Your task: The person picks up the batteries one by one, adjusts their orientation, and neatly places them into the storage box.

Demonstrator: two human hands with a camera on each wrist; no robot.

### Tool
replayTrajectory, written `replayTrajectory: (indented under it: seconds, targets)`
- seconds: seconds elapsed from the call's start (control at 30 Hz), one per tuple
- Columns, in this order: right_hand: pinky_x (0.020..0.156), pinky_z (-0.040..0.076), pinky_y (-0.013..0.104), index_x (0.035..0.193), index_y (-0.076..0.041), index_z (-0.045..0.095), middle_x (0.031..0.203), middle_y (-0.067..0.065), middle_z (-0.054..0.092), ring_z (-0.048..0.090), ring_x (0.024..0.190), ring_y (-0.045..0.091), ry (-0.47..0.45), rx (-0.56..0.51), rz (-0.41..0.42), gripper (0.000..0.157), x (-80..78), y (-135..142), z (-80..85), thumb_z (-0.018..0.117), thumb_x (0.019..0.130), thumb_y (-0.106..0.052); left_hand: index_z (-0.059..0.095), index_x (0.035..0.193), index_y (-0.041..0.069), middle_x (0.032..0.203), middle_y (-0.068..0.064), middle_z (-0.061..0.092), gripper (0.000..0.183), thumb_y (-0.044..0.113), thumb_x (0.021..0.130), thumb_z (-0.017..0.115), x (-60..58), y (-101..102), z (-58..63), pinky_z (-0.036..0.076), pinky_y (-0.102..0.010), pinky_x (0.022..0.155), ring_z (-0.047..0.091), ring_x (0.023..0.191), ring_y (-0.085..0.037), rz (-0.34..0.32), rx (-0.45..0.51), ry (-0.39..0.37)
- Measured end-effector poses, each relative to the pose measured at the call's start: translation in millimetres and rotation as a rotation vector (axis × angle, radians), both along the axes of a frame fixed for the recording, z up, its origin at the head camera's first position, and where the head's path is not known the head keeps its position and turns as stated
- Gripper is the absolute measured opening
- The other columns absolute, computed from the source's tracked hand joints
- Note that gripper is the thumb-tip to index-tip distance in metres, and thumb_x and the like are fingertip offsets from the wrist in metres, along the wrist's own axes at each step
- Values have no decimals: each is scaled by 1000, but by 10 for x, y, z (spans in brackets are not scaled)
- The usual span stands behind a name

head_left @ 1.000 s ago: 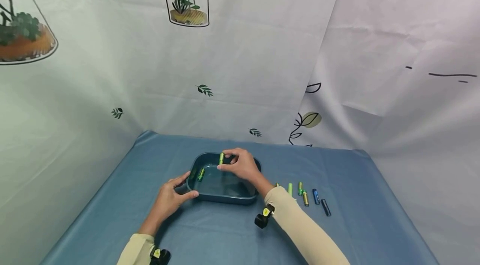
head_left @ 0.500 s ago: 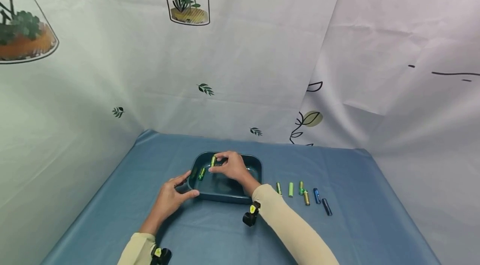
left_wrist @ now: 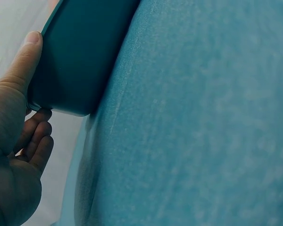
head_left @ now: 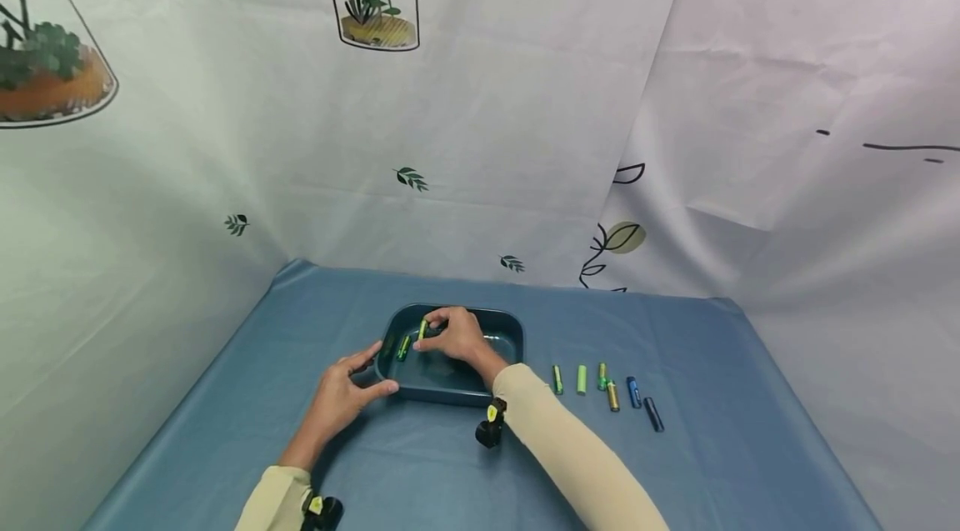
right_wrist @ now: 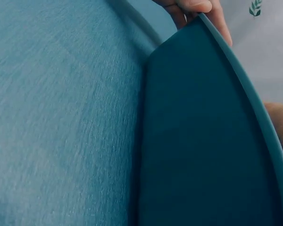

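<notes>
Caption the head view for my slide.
Left hand holding a tray's corner, right hand pinching a battery near another in it, six more on the cloth to the right.

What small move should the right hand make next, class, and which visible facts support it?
Probably lower the pinched battery and release it beside the other battery in the tray: the right hand holds it over the tray, while the left hand grips the tray's corner.

The place looks like a makeshift booth: creased, pale sheets (head_left: 510,114), printed with plants (head_left: 380,2) and leaves (head_left: 410,178), wall in a blue cloth-covered surface (head_left: 735,448).
</notes>
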State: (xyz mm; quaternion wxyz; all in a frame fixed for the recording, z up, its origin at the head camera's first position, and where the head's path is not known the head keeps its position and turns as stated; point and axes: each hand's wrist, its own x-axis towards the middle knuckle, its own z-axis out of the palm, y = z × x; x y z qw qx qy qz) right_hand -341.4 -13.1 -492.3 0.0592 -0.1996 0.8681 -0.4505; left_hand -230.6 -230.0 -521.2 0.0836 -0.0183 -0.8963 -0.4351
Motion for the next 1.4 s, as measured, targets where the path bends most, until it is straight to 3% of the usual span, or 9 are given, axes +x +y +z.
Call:
replayTrajectory:
  seconds: [0.6,0.97,1.4]
  targets:
    - [81,57,29,119,-12,77,100,-5,73,65,90,10,-11,123,-13,48,-1,-165,-51,92,78,-32,51,152,15,151,-24,50,85,43,81,86,2,-3,0,52,-57,98,53,132,-43,4,0,-10]
    - [61,48,23,123,-10,76,86,-4,66,55,69,6,10,159,14,53,25,-218,-96,93,77,-32,53,151,14,151,-23,50,84,41,80,87,13,-1,14,51,-59,98,53,132,-44,-7,-6,2]
    - [62,52,24,127,-12,73,83,-7,65,57,67,5,22,238,27,58,19,-246,-127,92,77,-36,53,151,14,152,-22,50,84,42,80,87,19,-1,11,49,-60,101,50,135,-43,-15,3,6]
